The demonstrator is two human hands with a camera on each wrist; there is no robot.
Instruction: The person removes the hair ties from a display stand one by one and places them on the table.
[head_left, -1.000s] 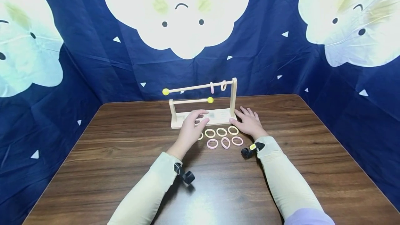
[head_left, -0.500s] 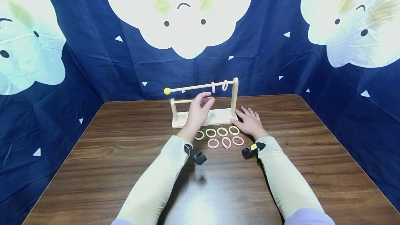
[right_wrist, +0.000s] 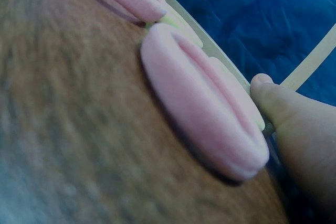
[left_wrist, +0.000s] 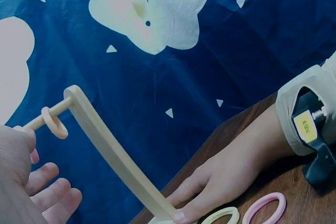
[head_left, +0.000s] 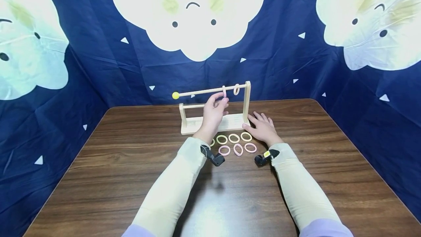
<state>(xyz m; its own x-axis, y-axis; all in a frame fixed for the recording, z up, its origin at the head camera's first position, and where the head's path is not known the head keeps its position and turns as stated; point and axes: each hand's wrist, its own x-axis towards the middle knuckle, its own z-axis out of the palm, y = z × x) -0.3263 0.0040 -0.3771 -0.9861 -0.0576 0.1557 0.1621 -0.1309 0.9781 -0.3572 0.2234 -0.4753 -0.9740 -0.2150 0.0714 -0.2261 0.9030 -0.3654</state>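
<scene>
A wooden two-rod stand (head_left: 246, 101) is at the back of the table. My left hand (head_left: 213, 115) is up at its upper rod and pinches a pink hair tie (head_left: 224, 91) hanging there between thumb and index finger. In the left wrist view, that hand (left_wrist: 21, 177) hides most of this tie. A peach hair tie (left_wrist: 55, 123) hangs on the same rod, closer to the post. My right hand (head_left: 262, 129) lies with straight fingers against the right end of the base, thumb on its corner. The lower rod's yellow ball is hidden behind my left hand.
In front of the base lie a row of yellowish hair ties (head_left: 234, 138) and a row of pink hair ties (head_left: 224, 151). A yellow ball (head_left: 175, 95) caps the upper rod's left end. Blue cloth (head_left: 279, 76) with clouds stands behind the table (head_left: 115, 164).
My left hand has risen from over the base, moving right to the upper rod, and now pinches the pink hair tie there. My right hand has stayed in place.
</scene>
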